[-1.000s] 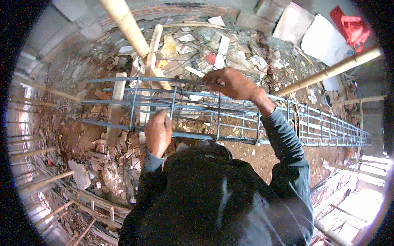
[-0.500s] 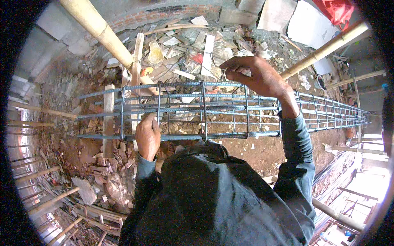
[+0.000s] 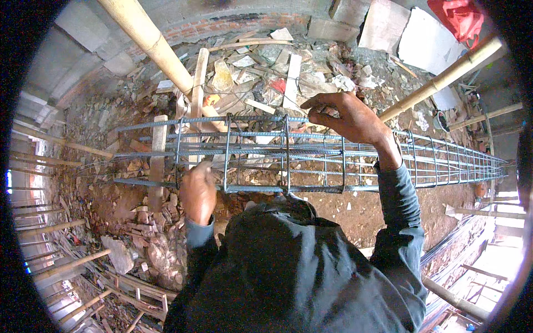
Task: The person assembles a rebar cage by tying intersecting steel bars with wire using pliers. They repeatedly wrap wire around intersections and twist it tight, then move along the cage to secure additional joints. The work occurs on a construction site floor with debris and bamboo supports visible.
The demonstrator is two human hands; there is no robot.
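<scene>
A long rebar cage (image 3: 255, 189) of ribbed bars with square stirrups lies across in front of me, narrowing away to the right. Low at its left part is my left hand (image 3: 198, 194), at the near bars between two stirrups. Its fingers are curled in, their tips blurred by motion, and anything within them is hidden. Over the cage's far top bar hangs my right hand (image 3: 351, 117), bent at the wrist, with thumb and fingers drawn together in a pinch. Whatever it may hold is too small to make out. Dark sleeves cover both forearms.
A wooden upright (image 3: 157, 166) and a taller wooden stake (image 3: 198, 83) stand at the cage's left end. Bamboo poles (image 3: 145, 41) slant down at both sides. Rubble (image 3: 250, 72) covers the ground beyond, before pale slabs (image 3: 430, 41) and a red bag (image 3: 458, 19).
My left hand has shifted left along the cage, away from the stirrup beside it, and is now blurred. The right hand keeps its pinched pose. The whole view has swung slightly.
</scene>
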